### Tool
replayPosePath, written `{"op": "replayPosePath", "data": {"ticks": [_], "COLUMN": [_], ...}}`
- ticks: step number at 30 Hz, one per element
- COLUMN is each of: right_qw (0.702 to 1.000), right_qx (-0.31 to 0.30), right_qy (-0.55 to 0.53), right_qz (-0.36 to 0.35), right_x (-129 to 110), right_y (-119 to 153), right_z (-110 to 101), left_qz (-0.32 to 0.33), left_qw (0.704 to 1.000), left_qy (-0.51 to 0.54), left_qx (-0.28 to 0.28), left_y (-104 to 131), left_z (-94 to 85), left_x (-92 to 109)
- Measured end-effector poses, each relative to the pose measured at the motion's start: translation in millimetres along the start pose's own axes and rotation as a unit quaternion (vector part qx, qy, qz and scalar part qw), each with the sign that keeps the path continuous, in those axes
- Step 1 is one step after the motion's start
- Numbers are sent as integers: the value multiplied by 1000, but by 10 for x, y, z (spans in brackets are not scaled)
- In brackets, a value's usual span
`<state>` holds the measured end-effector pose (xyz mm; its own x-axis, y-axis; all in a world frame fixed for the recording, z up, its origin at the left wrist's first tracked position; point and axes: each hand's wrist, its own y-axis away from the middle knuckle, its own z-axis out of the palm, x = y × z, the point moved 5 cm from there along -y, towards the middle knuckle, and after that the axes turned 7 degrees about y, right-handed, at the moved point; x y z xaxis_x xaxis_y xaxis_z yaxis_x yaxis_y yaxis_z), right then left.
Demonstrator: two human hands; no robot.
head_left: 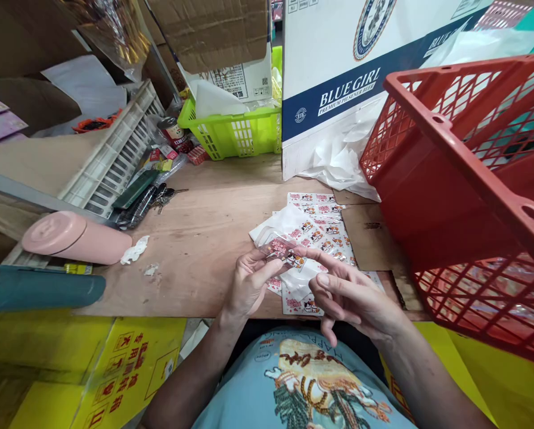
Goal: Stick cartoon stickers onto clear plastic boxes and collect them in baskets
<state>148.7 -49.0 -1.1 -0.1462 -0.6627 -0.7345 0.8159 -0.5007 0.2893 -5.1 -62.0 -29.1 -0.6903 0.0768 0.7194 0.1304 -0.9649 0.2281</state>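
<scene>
Between the thumb and fingers of my left hand (pixel 249 280) is a small clear plastic packet (pixel 273 245) bearing a sticker (pixel 295 260) with pink print and a cartoon cat. My right hand (pixel 351 289) is at the packet's right side. Its index fingertip touches the sticker's edge, and the other fingers are apart and loosely bent. Under both hands lie overlapping sheets of cat stickers (pixel 332 229) on the wooden table (pixel 213 208). A white, partly see-through piece (pixel 299 283) rests on the sheets, partly hidden by my hands.
A red plastic crate (pixel 396 220) stands close on the right. Behind are a Blue Girl beer carton (pixel 311 128) and a green basket (pixel 244 134). On the left lie a pink bottle (pixel 77 237), a teal bottle (pixel 47 289), keys (pixel 164 196) and crumpled tissue (pixel 135 250).
</scene>
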Motion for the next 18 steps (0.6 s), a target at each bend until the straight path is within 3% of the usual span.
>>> {"op": "replayPosePath", "data": {"ticks": [8, 11, 12, 13, 15, 17, 18], "right_qw": [998, 978, 949, 899, 743, 591, 539], "right_qx": [32, 78, 130, 195, 302, 318, 300], "right_qy": [52, 187, 273, 373, 562, 691, 731], "right_qz": [-19, -56, -84, -120, -202, -266, -292], "right_x": [8, 44, 40, 19, -44, -64, -61], "right_y": [-32, -23, -9, 15, 73, 87, 84], "right_z": [48, 17, -26, -67, -69, 37, 106], "left_qz": [28, 63, 76, 90, 113, 107, 95], "left_qw": [999, 996, 995, 992, 989, 991, 993], "left_qy": [15, 3, 3, 5, 8, 14, 25], "left_qx": [25, 59, 71, 84, 95, 76, 60], "left_y": [-3, -1, 2, 8, 24, 47, 68], "left_z": [-14, -8, -14, -21, -21, 24, 62], "left_x": [-23, -5, 14, 39, 84, 83, 65]}}
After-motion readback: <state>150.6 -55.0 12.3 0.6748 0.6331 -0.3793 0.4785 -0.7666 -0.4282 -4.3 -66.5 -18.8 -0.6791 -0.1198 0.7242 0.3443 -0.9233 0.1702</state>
